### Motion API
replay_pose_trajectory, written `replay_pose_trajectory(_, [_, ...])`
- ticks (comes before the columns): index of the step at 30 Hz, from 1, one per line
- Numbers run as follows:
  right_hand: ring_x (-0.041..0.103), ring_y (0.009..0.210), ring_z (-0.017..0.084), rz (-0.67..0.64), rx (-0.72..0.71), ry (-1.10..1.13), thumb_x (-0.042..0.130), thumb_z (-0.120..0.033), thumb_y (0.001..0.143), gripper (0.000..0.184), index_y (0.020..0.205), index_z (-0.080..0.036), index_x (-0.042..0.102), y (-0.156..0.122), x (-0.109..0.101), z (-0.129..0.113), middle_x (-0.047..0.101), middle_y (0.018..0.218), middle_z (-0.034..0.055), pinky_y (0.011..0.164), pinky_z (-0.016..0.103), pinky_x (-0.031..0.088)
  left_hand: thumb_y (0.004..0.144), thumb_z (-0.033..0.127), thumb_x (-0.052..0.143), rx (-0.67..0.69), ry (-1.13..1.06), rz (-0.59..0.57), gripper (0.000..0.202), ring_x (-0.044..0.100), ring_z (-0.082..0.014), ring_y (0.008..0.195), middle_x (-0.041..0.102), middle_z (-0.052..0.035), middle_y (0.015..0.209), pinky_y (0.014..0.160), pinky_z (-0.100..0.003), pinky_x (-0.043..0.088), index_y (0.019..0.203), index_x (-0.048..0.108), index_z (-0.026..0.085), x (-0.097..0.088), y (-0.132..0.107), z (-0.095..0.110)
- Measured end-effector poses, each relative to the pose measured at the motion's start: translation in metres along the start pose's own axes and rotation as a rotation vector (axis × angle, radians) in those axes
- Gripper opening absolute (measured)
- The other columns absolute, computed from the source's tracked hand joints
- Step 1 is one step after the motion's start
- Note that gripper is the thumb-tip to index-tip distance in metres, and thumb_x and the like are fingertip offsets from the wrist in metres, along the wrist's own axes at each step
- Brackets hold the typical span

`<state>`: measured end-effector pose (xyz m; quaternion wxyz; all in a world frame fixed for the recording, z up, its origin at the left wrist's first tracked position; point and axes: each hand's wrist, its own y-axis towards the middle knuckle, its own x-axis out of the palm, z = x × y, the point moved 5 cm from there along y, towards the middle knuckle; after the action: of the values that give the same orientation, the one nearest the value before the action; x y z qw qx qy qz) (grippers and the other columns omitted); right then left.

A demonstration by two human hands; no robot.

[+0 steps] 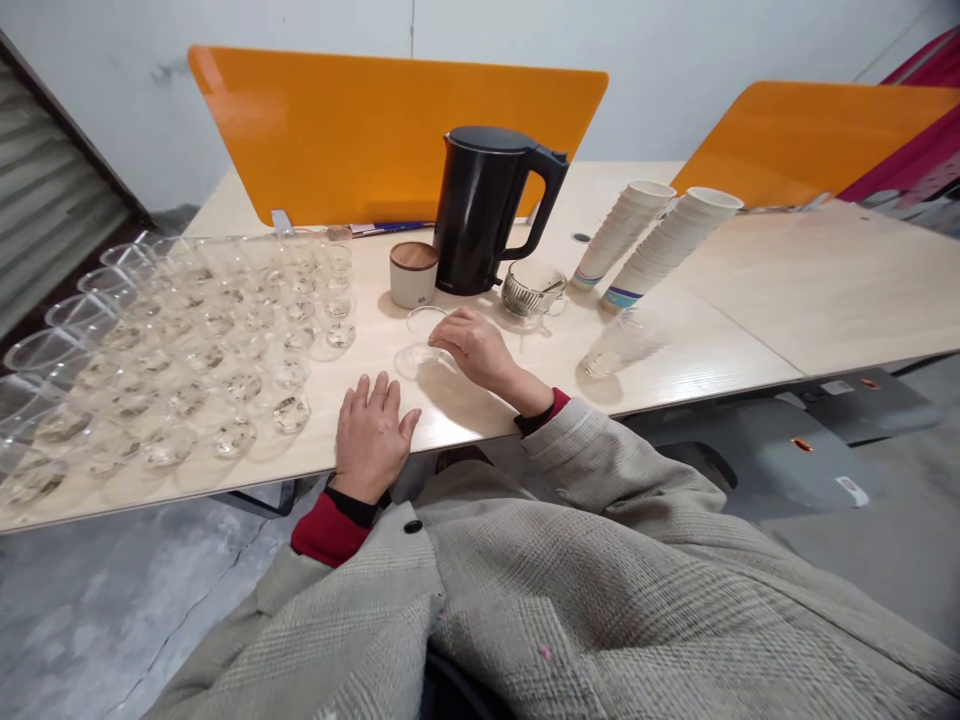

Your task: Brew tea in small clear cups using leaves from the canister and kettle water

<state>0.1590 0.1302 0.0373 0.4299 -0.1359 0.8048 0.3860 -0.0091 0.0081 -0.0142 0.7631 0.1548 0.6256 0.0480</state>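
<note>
My left hand (373, 430) lies flat at the table's front edge, fingers stretched out and holding nothing. My right hand (476, 348) is closed in a pinch, with its fingertips at the right side of a clear plastic cup (414, 352). What sits between those fingers is hidden. Behind the right hand stands a ribbed glass cup (525, 292) with dark dry bits and what looks like a spoon in it. Rows of clear plastic cups (202, 355) fill the table's left side, many with small dark bits at the bottom.
A black electric kettle (480, 215) and a pale canister (412, 280) with a wooden lid stand behind my hands. Two leaning stacks of paper cups (667, 245) and a clear plastic cup stack (619, 345) are on the right. Orange dividers (337, 130) line the back.
</note>
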Motion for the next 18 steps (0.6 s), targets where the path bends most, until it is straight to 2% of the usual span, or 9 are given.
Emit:
replay_pose_trajectory(4, [0.068, 0.107, 0.028, -0.021, -0.01, -0.004, 0.054, -0.025, 0.107, 0.03, 0.095, -0.023, 0.081, -0.001, 0.003, 0.002, 0.083, 0.103, 0.0089, 0.1, 0.044, 0.052, 0.108, 0.047, 0.045, -0.003, -0.005, -0.015, 0.059, 0.048, -0.0443, 0.155, 0.057, -0.0195, 0.164, 0.127, -0.062, 0.038, 0.15, 0.063, 0.009, -0.001, 0.0, 0.001])
replay_pose_trajectory(6, [0.069, 0.112, 0.029, -0.003, -0.028, 0.016, 0.058, -0.024, 0.104, 0.024, 0.102, -0.022, 0.082, -0.003, 0.001, 0.0, 0.083, 0.111, 0.0099, 0.103, 0.047, 0.053, 0.108, 0.047, 0.044, -0.004, 0.002, -0.012, 0.058, 0.049, -0.0439, 0.155, 0.057, -0.0186, 0.164, 0.127, -0.062, 0.039, 0.15, 0.063, 0.011, -0.001, 0.0, 0.001])
replay_pose_trajectory(8, [0.069, 0.122, 0.031, 0.033, -0.053, 0.046, 0.065, -0.023, 0.1, 0.023, 0.116, -0.024, 0.081, -0.005, -0.007, -0.003, 0.081, 0.127, 0.0104, 0.109, 0.051, 0.052, 0.109, 0.046, 0.044, -0.005, 0.009, -0.008, 0.058, 0.049, -0.0439, 0.154, 0.057, -0.0183, 0.164, 0.127, -0.061, 0.039, 0.15, 0.063, 0.011, -0.001, 0.0, 0.001])
replay_pose_trajectory(11, [0.065, 0.134, 0.032, 0.117, -0.044, 0.036, 0.067, -0.025, 0.099, 0.036, 0.134, -0.026, 0.074, -0.003, -0.03, -0.003, 0.074, 0.144, 0.0094, 0.117, 0.054, 0.049, 0.109, 0.046, 0.045, 0.003, 0.012, 0.005, 0.057, 0.049, -0.0439, 0.154, 0.058, -0.0181, 0.163, 0.127, -0.061, 0.039, 0.149, 0.064, 0.011, -0.001, -0.001, 0.001])
replay_pose_trajectory(15, [0.064, 0.134, 0.034, 0.231, 0.124, -0.074, 0.057, -0.037, 0.106, 0.042, 0.143, -0.022, 0.068, 0.022, -0.055, 0.016, 0.071, 0.146, 0.0134, 0.117, 0.053, 0.048, 0.108, 0.046, 0.047, 0.01, 0.018, 0.028, 0.055, 0.051, -0.0434, 0.153, 0.06, -0.0178, 0.161, 0.125, -0.061, 0.041, 0.148, 0.066, 0.013, 0.0, -0.002, 0.001])
replay_pose_trajectory(18, [0.063, 0.135, 0.036, 0.234, 0.266, -0.096, 0.055, -0.048, 0.107, 0.051, 0.149, -0.02, 0.063, 0.058, -0.048, 0.036, 0.068, 0.149, 0.0166, 0.117, 0.055, 0.048, 0.108, 0.045, 0.047, 0.01, 0.028, 0.027, 0.055, 0.051, -0.0441, 0.153, 0.06, -0.019, 0.161, 0.124, -0.061, 0.043, 0.147, 0.066, 0.011, 0.0, -0.001, 0.001])
